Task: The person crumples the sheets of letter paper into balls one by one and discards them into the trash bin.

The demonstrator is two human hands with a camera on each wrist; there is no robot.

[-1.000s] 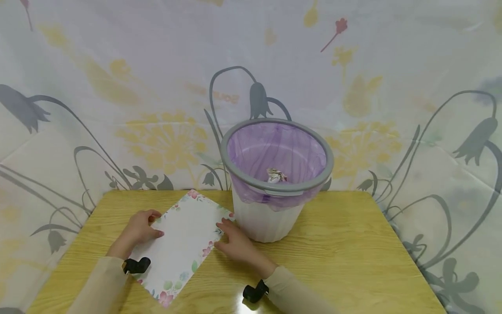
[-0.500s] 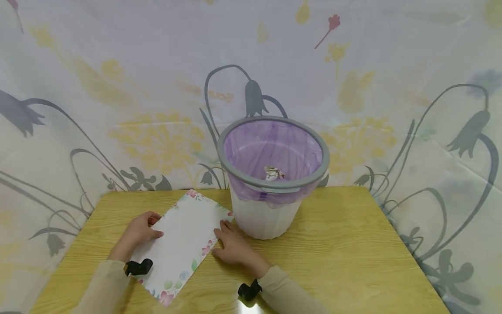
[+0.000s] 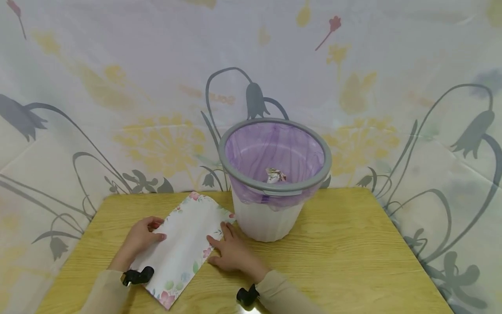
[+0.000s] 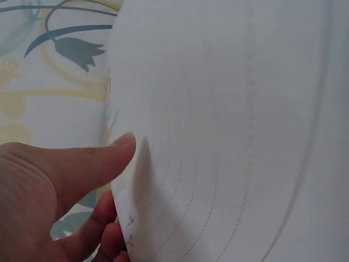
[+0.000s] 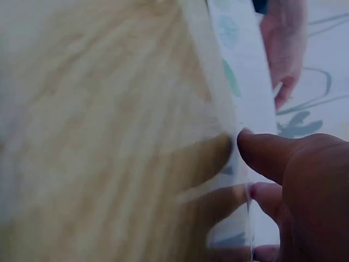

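A sheet of letter paper (image 3: 184,248) with a flowered border lies slantwise on the table, bowed up across its middle. My left hand (image 3: 142,240) pinches its left edge, thumb on top and fingertips at the rim; faint dotted lines show on the sheet (image 4: 229,109) in the left wrist view. At the opposite edge, my right hand (image 3: 234,251) presses with extended fingers, the thumb (image 5: 264,153) right at the border in the right wrist view. The paper's far right corner reaches the foot of a white waste bin (image 3: 266,222).
The bin has a grey rim (image 3: 226,159) and a purple bag liner (image 3: 251,148), with a crumpled shiny wrapper (image 3: 276,175) inside. Behind the wooden table (image 3: 345,253) hangs a flower-printed cloth (image 3: 157,65). Black wrist cameras sit at both cuffs.
My right hand has slid slightly left along the paper's right edge, and the sheet, flat before, now bulges upward. The left hand keeps its hold on the left edge.
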